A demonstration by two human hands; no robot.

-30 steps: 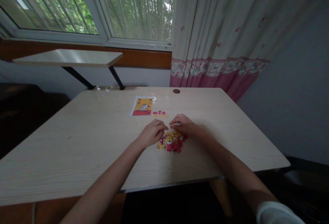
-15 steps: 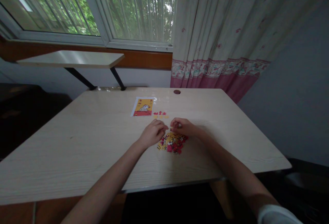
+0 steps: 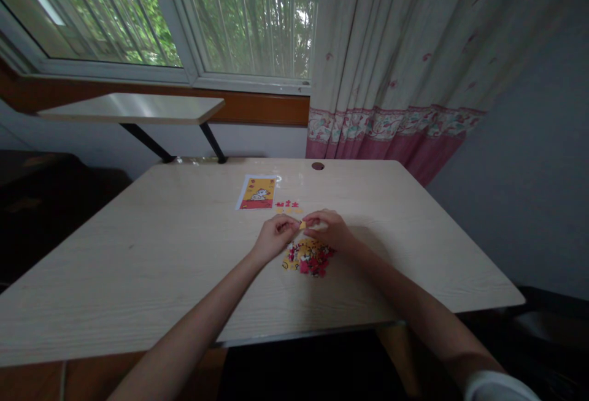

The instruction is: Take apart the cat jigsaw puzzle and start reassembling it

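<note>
A small yellow puzzle piece [image 3: 302, 225] sits between the fingertips of both hands, just above the tabletop. My left hand [image 3: 274, 238] pinches it from the left, fingers curled. From the other side my right hand [image 3: 332, 229] closes thumb and fingers on its right edge. Below the hands lies a loose pile of red, yellow and white puzzle pieces [image 3: 310, 257], partly covered by the right hand. Beyond the fingers, several red pieces [image 3: 288, 203] lie in a row with a row of yellow pieces [image 3: 289, 210] beneath it.
A picture card [image 3: 257, 194] of a white animal on yellow and red lies left of the rows. The pale wooden table [image 3: 151, 254] has a raised shelf [image 3: 138, 108] at back left and a round cable hole [image 3: 318, 166] at the back. A curtain [image 3: 381, 82] hangs behind.
Both hands have drawn together at the fingertips, and the yellow puzzle piece now shows between them. The view has shifted slightly. The pile looks much the same.
</note>
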